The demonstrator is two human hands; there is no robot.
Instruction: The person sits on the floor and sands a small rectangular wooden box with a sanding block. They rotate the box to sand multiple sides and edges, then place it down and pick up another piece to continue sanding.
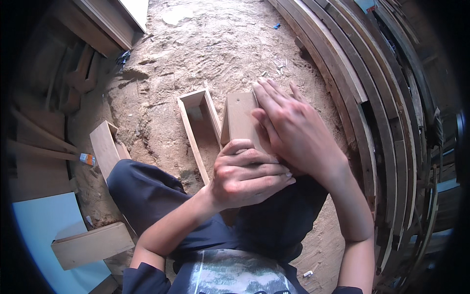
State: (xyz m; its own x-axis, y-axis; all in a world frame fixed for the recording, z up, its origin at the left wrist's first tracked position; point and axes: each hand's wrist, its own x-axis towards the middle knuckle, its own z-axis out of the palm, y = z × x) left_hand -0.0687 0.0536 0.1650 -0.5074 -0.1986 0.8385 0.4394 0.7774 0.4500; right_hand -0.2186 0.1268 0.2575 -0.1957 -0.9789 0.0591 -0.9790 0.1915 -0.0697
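Note:
A small wooden box (240,115) is held over my lap, its flat brown panel facing up, with a small dark hole near the far end. My left hand (249,174) is closed over the near part of this box, fingers curled across it. My right hand (289,122) lies along the box's right edge with its fingers stretched out flat; whether anything is under that palm is hidden. Just left of the held box, an open-topped wooden box (182,120) of similar size rests on the ground, its hollow inside showing.
Long planks (357,81) are stacked along the right. To my left are another narrow wooden box (105,147), a wooden piece (93,245) over a pale blue board (46,220), and a small orange-and-white packet (87,159). Sawdust covers the ground (205,54).

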